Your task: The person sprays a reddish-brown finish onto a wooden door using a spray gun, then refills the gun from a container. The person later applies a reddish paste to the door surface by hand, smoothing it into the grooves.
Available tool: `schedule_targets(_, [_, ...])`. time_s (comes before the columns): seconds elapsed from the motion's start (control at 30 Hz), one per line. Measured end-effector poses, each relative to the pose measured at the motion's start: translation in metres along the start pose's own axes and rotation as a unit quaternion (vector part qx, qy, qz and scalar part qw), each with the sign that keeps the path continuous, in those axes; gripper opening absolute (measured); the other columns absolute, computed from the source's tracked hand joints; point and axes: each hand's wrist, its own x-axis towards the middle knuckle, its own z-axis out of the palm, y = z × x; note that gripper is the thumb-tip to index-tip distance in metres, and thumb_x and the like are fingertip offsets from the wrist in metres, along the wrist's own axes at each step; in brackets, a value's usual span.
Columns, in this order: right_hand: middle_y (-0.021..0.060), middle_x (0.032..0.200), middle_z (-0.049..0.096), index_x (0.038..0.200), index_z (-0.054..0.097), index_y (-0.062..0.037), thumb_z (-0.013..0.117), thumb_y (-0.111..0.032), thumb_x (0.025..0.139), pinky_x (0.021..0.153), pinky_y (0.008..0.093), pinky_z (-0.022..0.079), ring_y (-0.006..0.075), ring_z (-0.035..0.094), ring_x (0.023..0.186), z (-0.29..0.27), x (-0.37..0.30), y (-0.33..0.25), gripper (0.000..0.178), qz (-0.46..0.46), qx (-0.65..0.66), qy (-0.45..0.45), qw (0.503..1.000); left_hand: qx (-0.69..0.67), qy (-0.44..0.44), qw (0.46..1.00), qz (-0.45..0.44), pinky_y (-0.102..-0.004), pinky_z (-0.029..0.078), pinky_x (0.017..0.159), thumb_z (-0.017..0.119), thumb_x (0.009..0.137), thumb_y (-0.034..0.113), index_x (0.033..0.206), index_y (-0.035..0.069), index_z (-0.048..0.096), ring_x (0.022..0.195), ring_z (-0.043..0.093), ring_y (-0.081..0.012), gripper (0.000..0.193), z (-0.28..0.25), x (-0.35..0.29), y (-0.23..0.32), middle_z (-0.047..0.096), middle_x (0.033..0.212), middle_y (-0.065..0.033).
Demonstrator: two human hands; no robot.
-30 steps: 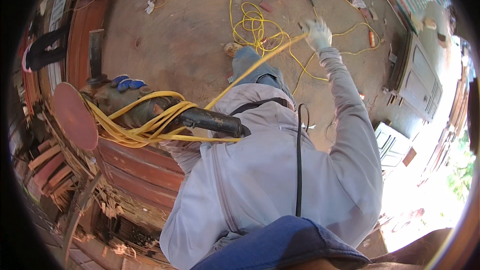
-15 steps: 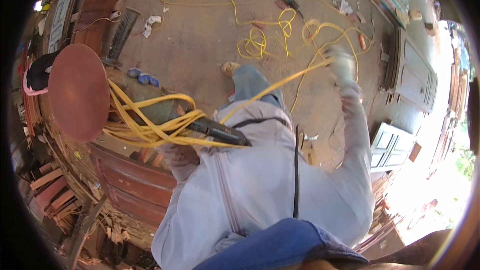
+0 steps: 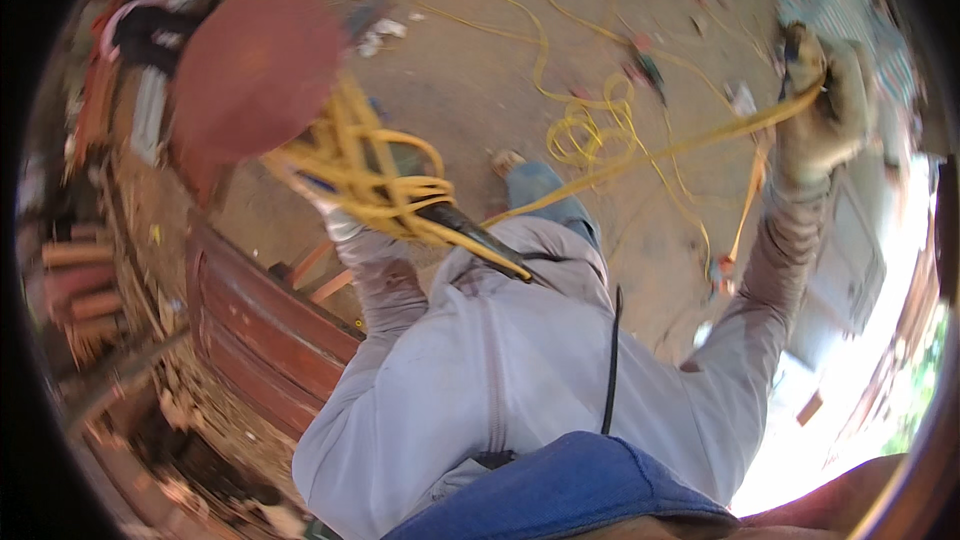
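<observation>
Wound yellow cord (image 3: 405, 188) hides much of the dark power tool (image 3: 456, 223).

The cord (image 3: 690, 144) is circling the grinder (image 3: 258, 70) on the left and stretching to the right hand (image 3: 835, 105); between them, a coil (image 3: 592, 130) is lying on the floor (image 3: 440, 90) beyond.

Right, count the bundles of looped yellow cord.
2: one wrapped bundle round the power tool in the left hand, one loose bundle on the floor. Others may be hidden.
</observation>
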Motion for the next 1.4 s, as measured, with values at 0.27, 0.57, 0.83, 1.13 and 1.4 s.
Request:
schedule_targets(0.27, [0.0067, 0.078, 0.064, 0.096, 0.065, -0.0073, 0.075, -0.031, 0.087, 0.064, 0.0344, 0.051, 0.0251, 0.065, 0.072, 0.109, 0.121, -0.15, 0.027, -0.168, 0.202, -0.105, 0.959, -0.049, -0.059, 0.997, -0.015, -0.0382, 0.051, 0.099, 0.05, 0.103, 0.028, 0.132, 0.002, 0.058, 0.114, 0.062, -0.0235, 0.039, -0.025, -0.022, -0.057, 0.063, 0.124, -0.013])
schedule_targets(0.57, [0.0065, 0.091, 0.072, 0.1, 0.065, -0.0153, 0.065, -0.047, 0.088, 0.074, 0.0453, 0.055, 0.0282, 0.07, 0.09, 0.252, 0.197, -0.301, 0.034, -0.471, 0.064, -0.188, 0.86, 0.077, -0.068, 0.989, 0.108, -0.0341, 0.047, 0.101, 0.065, 0.093, 0.017, 0.13, 0.0, 0.06, 0.115, 0.061, -0.0171, 0.041, 0.073, -0.053, -0.01, 0.064, 0.127, -0.0103])
schedule_targets(0.83, [0.019, 0.09, 0.07, 0.112, 0.068, -0.0023, 0.056, -0.021, 0.101, 0.069, 0.0421, 0.05, 0.0309, 0.065, 0.077, 0.414, 0.118, -0.157, 0.024, -0.276, 0.36, -0.463, 0.761, -0.102, 0.043, 0.987, 0.116, -0.0387, 0.048, 0.103, 0.069, 0.091, 0.015, 0.128, 0.005, 0.063, 0.117, 0.062, -0.0232, 0.039, 0.057, -0.061, -0.028, 0.066, 0.127, -0.0085])
schedule_targets(1.13, [0.0163, 0.143, 0.046, 0.147, 0.037, 0.0041, 0.051, -0.034, 0.105, 0.108, 0.0379, 0.039, 0.0247, 0.048, 0.128, 0.331, -0.04, -0.112, 0.058, 0.035, 0.526, -0.732, 0.432, -0.267, 0.39, 0.855, 0.217, -0.0333, 0.054, 0.086, 0.075, 0.088, 0.032, 0.123, 0.005, 0.065, 0.096, 0.067, -0.0169, 0.046, 0.111, -0.066, -0.046, 0.071, 0.109, -0.0079])
schedule_targets(1.4, [0.0114, 0.113, 0.061, 0.123, 0.054, 0.0037, 0.066, -0.017, 0.097, 0.078, 0.0309, 0.053, 0.0168, 0.061, 0.093, 0.348, 0.02, -0.177, 0.035, -0.14, 0.367, -0.869, 0.3, -0.326, 0.666, 0.598, 0.305, -0.0321, 0.054, 0.087, 0.082, 0.084, 0.028, 0.123, 0.005, 0.065, 0.098, 0.067, -0.0154, 0.049, 0.146, -0.054, -0.095, 0.069, 0.115, -0.0074])
